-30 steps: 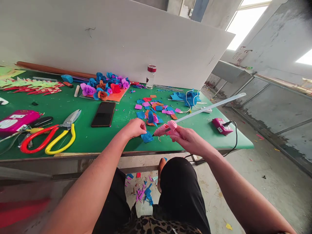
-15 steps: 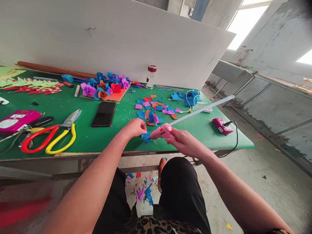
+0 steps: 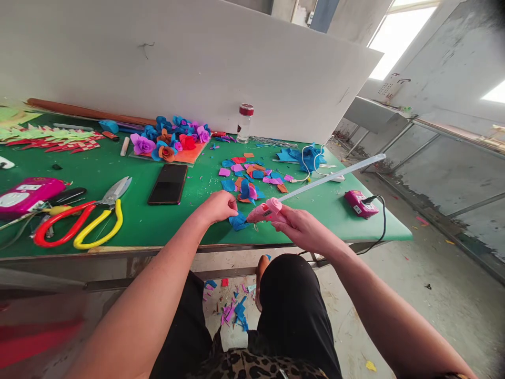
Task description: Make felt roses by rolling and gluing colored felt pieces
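Note:
My right hand [image 3: 298, 223] is wrapped round a pink hot glue gun [image 3: 266, 211], with a long translucent glue stick [image 3: 335, 176] jutting from its back. The gun's nozzle points left, at the edge of a blue crepe paper piece [image 3: 238, 221]. My left hand [image 3: 221, 206] pinches that blue piece at its upper left, just above the table's front edge. Right behind my fingers stands a partly formed paper flower [image 3: 248, 190] in blue, orange and pink. Loose paper petals [image 3: 256, 171] in several colours are scattered farther back.
Finished paper flowers [image 3: 173, 138] lie on an orange sheet at the back left. A phone [image 3: 168, 184], red-and-yellow scissors [image 3: 92, 216] and a magenta box [image 3: 31, 197] are on the left. On the right sits a corded magenta box [image 3: 361, 204]. A red-capped jar [image 3: 244, 123] stands behind.
The glue gun in my right hand has shifted slightly right, its nozzle drawing back towards the edge of the blue paper. My left hand keeps its pinch in nearly the same spot.

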Demonstrator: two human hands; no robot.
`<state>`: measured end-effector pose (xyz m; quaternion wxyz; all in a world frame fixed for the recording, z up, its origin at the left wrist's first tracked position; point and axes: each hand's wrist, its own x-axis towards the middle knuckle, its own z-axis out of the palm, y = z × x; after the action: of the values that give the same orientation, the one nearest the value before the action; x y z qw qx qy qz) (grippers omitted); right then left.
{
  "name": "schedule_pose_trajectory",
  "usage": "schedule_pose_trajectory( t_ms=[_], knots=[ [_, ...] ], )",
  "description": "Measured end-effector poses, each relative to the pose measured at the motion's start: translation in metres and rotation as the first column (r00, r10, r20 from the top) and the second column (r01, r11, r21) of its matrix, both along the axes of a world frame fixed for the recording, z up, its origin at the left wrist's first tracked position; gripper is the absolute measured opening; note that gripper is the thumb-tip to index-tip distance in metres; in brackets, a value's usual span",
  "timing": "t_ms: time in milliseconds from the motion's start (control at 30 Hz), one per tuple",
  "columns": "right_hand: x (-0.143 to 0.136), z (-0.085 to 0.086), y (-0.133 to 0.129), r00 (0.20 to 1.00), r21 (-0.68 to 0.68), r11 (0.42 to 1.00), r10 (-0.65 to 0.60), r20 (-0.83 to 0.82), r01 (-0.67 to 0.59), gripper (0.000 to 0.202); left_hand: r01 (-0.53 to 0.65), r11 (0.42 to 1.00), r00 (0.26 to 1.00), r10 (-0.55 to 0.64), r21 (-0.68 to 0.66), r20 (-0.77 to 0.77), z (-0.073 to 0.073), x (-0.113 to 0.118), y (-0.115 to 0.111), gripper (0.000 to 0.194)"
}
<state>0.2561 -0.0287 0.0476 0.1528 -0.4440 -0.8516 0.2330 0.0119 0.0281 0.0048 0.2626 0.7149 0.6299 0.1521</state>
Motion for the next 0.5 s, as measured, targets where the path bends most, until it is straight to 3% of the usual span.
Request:
schedule_pose_trajectory(
  t_ms=[167, 333, 500],
  knots=[
    [0.004, 0.003, 0.0, 0.997, -0.015, 0.999, 0.045, -0.061, -0.046, 0.029, 0.007, 1.0, 1.0, -0.007, -0.009, -0.016, -0.002, -0.001, 0.001, 0.004],
    [0.011, 0.003, 0.002, 0.998, -0.044, 0.998, -0.051, -0.047, 0.048, 0.031, 0.012, 1.0, 1.0, -0.012, -0.007, -0.022, -0.004, -0.002, 0.002, 0.006],
    [0.007, -0.003, 0.002, 0.994, -0.06, 0.997, 0.049, -0.098, -0.055, 0.03, 0.011, 1.0, 0.999, -0.011, -0.002, -0.03, -0.002, -0.001, 0.002, 0.005]
  ],
)
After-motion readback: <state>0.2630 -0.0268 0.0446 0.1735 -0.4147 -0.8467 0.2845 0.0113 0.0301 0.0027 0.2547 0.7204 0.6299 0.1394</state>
